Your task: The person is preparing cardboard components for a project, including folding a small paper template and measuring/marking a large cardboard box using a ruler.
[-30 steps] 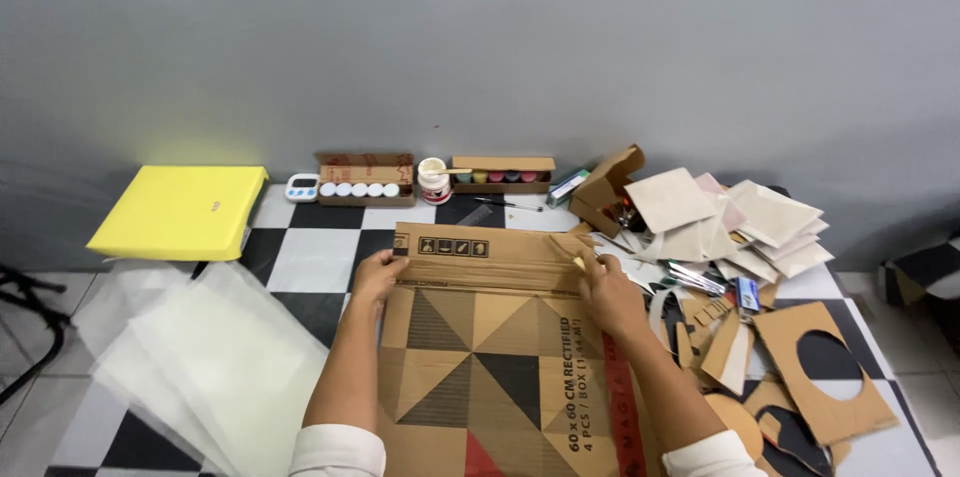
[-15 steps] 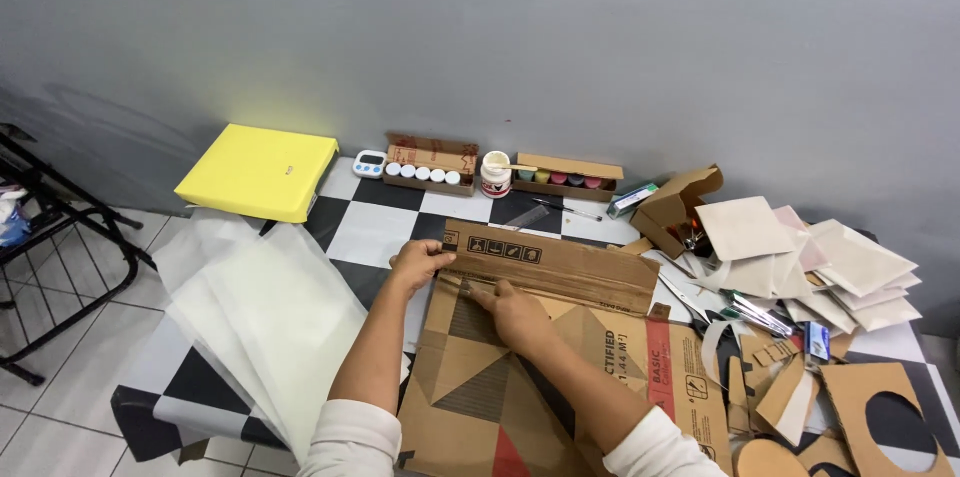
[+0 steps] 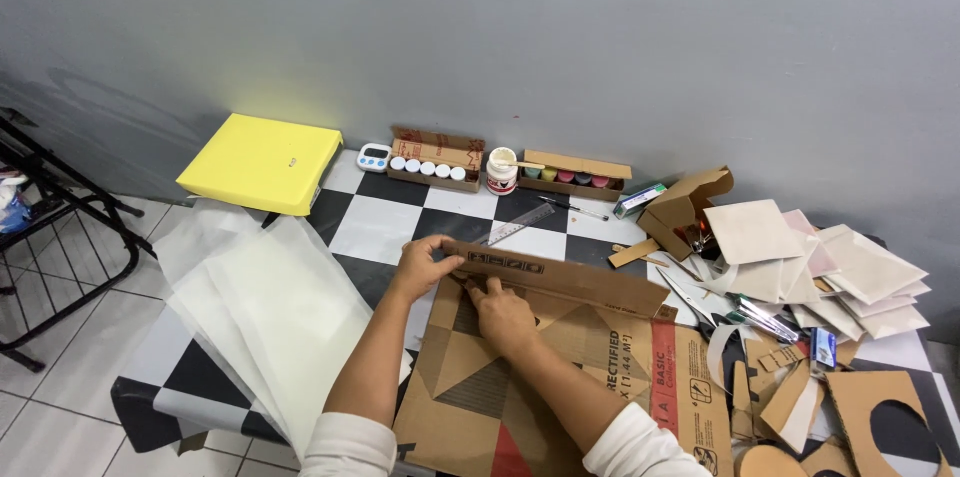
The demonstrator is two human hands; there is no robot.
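Observation:
A large flattened cardboard box [image 3: 560, 377] with a triangle pattern lies on the checkered mat in front of me. Its far flap [image 3: 580, 277] is folded up and toward me. My left hand [image 3: 425, 265] pinches the left end of that flap, thumb on top. My right hand [image 3: 500, 312] lies palm down on the cardboard just below the fold, close to the left hand, fingers pressing at the crease. I see nothing held in the right hand.
Translucent sheets [image 3: 265, 307] lie at my left, with a yellow box [image 3: 262, 162] beyond them. A timer [image 3: 373, 157], boxed white-capped bottles [image 3: 432, 162], a white jar [image 3: 502, 172], a paint box [image 3: 575, 175] and a ruler [image 3: 515, 227] sit along the wall. Cardboard and paper scraps [image 3: 810, 267] are piled right. A black rack [image 3: 60, 227] stands far left.
My right hand has slid left along the fold, from the flap's right end to beside the left hand. The left hand keeps its hold. The view has swung left.

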